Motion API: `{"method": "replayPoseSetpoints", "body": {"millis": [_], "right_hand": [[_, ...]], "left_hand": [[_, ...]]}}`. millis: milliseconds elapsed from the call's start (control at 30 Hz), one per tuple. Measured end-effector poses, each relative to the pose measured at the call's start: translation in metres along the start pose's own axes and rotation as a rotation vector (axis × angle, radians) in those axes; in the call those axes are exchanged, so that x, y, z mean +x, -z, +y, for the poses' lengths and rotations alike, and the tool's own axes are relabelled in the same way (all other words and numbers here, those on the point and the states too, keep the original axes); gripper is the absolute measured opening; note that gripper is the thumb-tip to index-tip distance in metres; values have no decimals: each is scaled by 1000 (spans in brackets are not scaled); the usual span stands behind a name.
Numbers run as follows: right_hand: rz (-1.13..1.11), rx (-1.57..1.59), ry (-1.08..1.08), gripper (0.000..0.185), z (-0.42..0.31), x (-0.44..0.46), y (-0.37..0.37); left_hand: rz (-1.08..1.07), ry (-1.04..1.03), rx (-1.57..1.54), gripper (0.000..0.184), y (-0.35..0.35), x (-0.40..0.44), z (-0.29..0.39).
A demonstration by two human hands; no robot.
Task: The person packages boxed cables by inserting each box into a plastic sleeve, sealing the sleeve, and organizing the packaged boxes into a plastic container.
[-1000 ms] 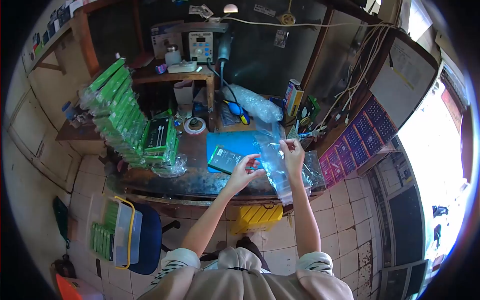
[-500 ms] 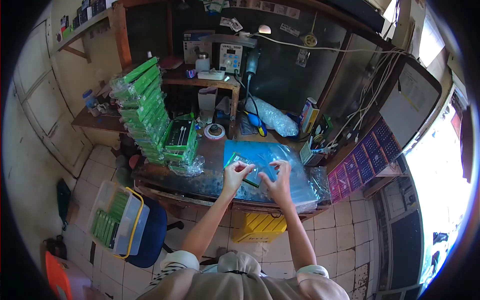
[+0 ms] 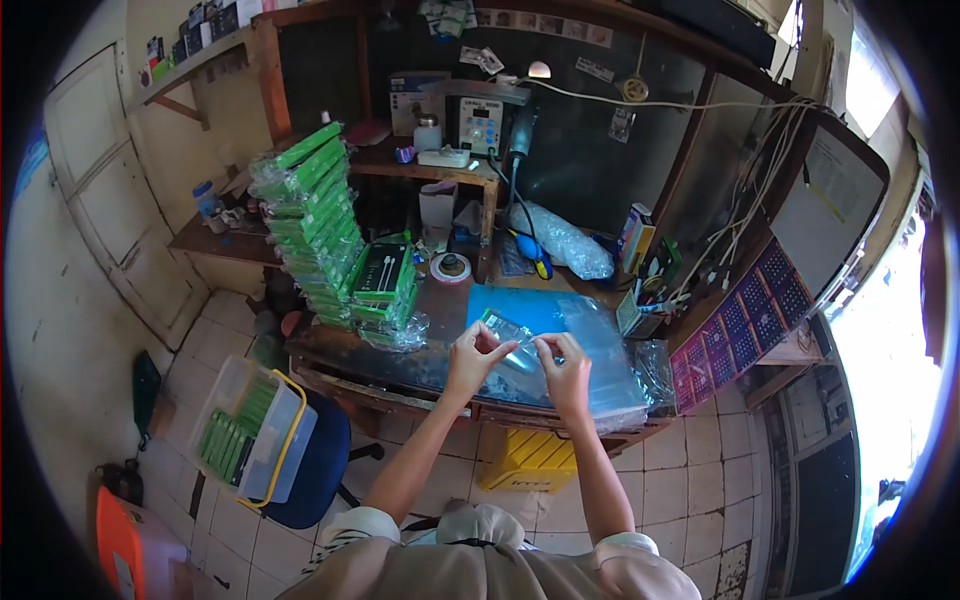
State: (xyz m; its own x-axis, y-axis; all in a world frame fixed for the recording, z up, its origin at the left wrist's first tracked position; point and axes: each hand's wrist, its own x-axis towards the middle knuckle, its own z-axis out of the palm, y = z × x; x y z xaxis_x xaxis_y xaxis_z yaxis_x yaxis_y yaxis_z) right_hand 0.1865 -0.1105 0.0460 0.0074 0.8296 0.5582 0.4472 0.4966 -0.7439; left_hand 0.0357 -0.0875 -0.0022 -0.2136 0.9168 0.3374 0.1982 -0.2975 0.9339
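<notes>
Both hands up close over the blue mat (image 3: 535, 303), pinching clear plastic film (image 3: 524, 347)!
And here my left hand (image 3: 472, 366) has thumb and fingertips closed on the film, my right hand (image 3: 566, 377) pinching it just beside, the two apart by a small gap; the green-edged black box (image 3: 508, 328) lies on the mat, right behind the left fingertips, with larger clear plastic sheets (image 3: 598, 345) spread to the right and the tall stack of green boxes (image 3: 312, 220) well off to the left.
</notes>
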Motion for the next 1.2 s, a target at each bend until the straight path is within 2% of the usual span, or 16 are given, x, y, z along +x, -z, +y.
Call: {"method": "replayPoseSetpoints", "body": {"millis": [67, 100, 200, 333, 467, 500, 533, 600, 667, 767, 833, 867, 933, 1067, 1200], "right_hand": [[-2, 68, -7, 8, -7, 7, -1], [-28, 98, -15, 8, -9, 10, -4], [-89, 144, 5, 10, -23, 15, -12], [-159, 171, 102, 9, -36, 14, -27], [-205, 202, 81, 8, -43, 9, -33], [-205, 214, 61, 8, -41, 8, -35], [-207, 217, 68, 8, -40, 8, -37], [-227, 319, -33, 9, -35, 6, -40], [-216, 323, -55, 14, -29, 6, -44], [-253, 228, -108, 11, -33, 5, -38], [71, -68, 316, 20, -39, 8, -38], [72, -75, 319, 20, -44, 11, -33], [-61, -210, 522, 34, -55, 14, -20], [-228, -332, 590, 34, -48, 16, -21], [-258, -410, 610, 22, -21, 14, -31]], "left_hand": [[-62, 14, -219, 32, 13, 2, 8], [-65, 16, -217, 28, 21, 4, 13], [42, 32, -325, 28, 42, 8, 29], [61, 9, -140, 35, 65, 10, 50], [41, 55, -153, 39, 82, 10, 48], [92, 13, -122, 29, 84, 8, 54], [98, 8, -121, 29, 85, 9, 54], [90, -12, -126, 16, 90, 9, 53], [102, -25, -66, 16, 95, 5, 55], [110, -75, 80, 20, 94, 0, 69], [96, -58, 116, 20, 88, 0, 78], [92, -43, 161, 21, 85, 1, 81], [108, -81, 234, 21, 76, 8, 73], [70, -50, 270, 20, 63, 18, 62], [18, -55, 249, 19, 64, 18, 60]]}}
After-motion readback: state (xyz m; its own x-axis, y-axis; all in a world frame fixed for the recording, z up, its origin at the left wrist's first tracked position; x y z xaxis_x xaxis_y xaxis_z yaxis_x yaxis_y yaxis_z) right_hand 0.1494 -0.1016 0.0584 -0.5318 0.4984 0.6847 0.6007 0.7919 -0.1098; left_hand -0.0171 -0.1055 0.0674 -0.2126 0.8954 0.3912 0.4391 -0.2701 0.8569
